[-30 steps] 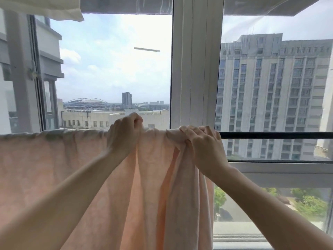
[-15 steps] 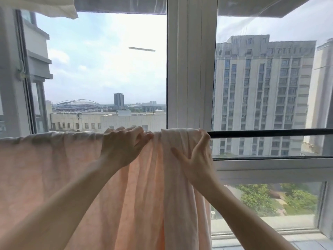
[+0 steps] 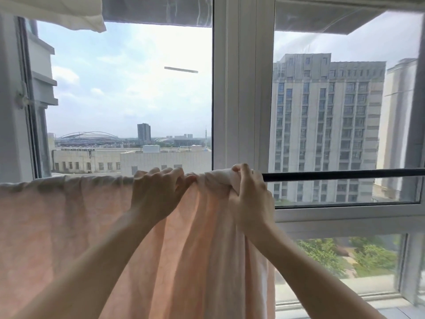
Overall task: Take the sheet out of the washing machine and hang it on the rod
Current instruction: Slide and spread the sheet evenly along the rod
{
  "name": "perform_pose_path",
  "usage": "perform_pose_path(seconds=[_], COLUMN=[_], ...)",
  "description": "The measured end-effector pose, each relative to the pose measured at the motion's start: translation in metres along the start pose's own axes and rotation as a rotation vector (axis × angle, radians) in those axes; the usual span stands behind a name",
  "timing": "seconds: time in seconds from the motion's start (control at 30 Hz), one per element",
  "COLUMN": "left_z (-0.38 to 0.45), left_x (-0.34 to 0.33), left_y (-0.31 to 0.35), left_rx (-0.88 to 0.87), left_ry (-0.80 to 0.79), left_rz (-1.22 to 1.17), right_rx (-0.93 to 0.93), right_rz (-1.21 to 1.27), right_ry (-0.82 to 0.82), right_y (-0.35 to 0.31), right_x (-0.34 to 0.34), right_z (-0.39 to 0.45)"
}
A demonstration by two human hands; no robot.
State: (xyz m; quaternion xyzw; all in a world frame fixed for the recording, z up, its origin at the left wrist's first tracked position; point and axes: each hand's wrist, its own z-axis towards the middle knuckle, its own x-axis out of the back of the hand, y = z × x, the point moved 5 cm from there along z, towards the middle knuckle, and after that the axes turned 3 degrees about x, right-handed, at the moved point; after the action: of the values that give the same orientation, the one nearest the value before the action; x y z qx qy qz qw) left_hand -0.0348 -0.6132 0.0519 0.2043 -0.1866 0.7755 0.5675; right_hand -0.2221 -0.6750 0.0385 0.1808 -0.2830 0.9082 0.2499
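1. While the window [image 3: 243, 88] fills the background, white frame, buildings outside, it only matters as the place the rod is mounted across.
2. Pink sheet [image 3: 69, 226] is draped over the rod, spread fairly flat on the left side, bunched into thick folds at the right end near the centre mullion. So it's out of the machine and mostly hung.
3. Dark rod [image 3: 345, 174] runs horizontal; bare to the right of the hands, covered by sheet to the left. Bare stretch gives room to spread the bunch.
4. Left hand [image 3: 156, 194] has fingers curled over the sheet's top fold at the rod, pinching cloth, likely anchoring the spread part so it doesn't slide.
5. Right hand [image 3: 250, 199] grips the bunched end, fingers wrapped over the top, thumb side toward camera; judged ready to pull rightward along the rod.
6. White cloth [image 3: 57, 10] hangs at top left, untouched.
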Motion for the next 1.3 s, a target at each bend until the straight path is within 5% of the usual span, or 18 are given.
perform_pose_path(seconds=[0.47, 0.63, 0.73, 0.9, 1.3], left_z=[0.002, 0.01, 0.012, 0.02, 0.022], left_x=[0.004, 0.003, 0.019, 0.015, 0.011], left_y=[-0.002, 0.002, 0.035, 0.096, 0.051], left_rx=[0.147, 0.247, 0.145, 0.019, 0.232], left_ry=[0.031, -0.003, 0.068, -0.128, 0.054], left_rz=[-0.088, -0.155, -0.316, -0.402, -0.352], right_rx=[-0.138, -0.16, -0.153, -0.122, -0.193], right_rz=[0.229, 0.18, 0.185, 0.219, 0.263], right_ry=[0.166, 0.051, 0.036, -0.001, 0.098], right_y=[0.042, 0.052, 0.058, 0.061, 0.099], right_x=[0.061, 0.055, 0.056, 0.057, 0.089], right_z=[0.06, 0.054, 0.051, 0.052, 0.068])
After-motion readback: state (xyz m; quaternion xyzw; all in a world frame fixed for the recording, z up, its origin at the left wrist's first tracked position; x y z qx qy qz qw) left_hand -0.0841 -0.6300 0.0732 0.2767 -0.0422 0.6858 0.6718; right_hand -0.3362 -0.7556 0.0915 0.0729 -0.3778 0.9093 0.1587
